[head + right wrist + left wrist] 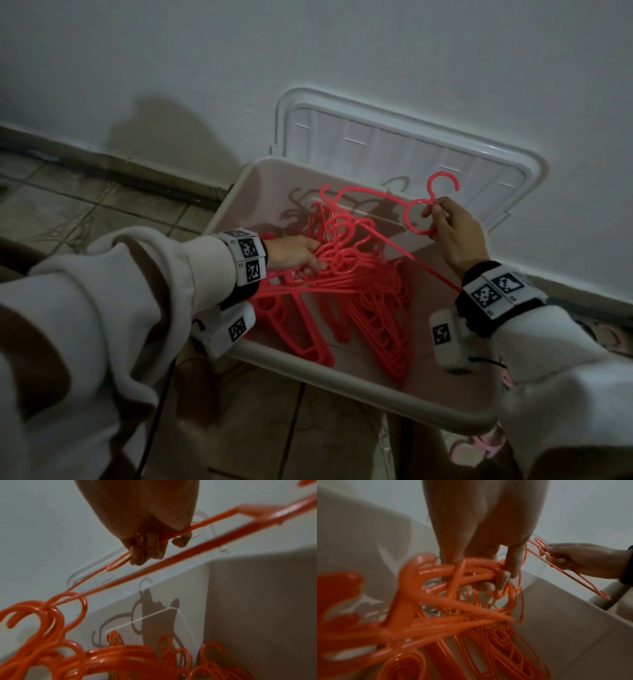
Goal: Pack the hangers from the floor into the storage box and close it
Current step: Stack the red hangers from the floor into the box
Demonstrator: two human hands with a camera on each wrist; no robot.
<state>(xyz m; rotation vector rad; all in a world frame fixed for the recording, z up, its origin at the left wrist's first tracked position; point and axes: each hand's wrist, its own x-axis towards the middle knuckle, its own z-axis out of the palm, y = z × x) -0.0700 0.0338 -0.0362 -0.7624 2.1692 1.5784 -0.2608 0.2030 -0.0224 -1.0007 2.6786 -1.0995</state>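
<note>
A pale storage box (342,380) stands open on the floor by the wall, with several red hangers (373,322) piled inside. My left hand (301,255) reaches into the box and grips a bundle of hangers (458,572) near their hooks. My right hand (452,229) holds a single red hanger (373,198) up over the box's far right side, fingers curled round the rings below its hook; this single hanger (205,545) crosses the right wrist view. The box's white lid (394,144) leans against the wall behind.
The white wall (308,51) rises directly behind the box. Tiled floor (85,205) with a dark skirting strip lies to the left. Pink slippers (479,445) show at the lower right near the box's front corner. A black cable (161,411) hangs from my left wrist.
</note>
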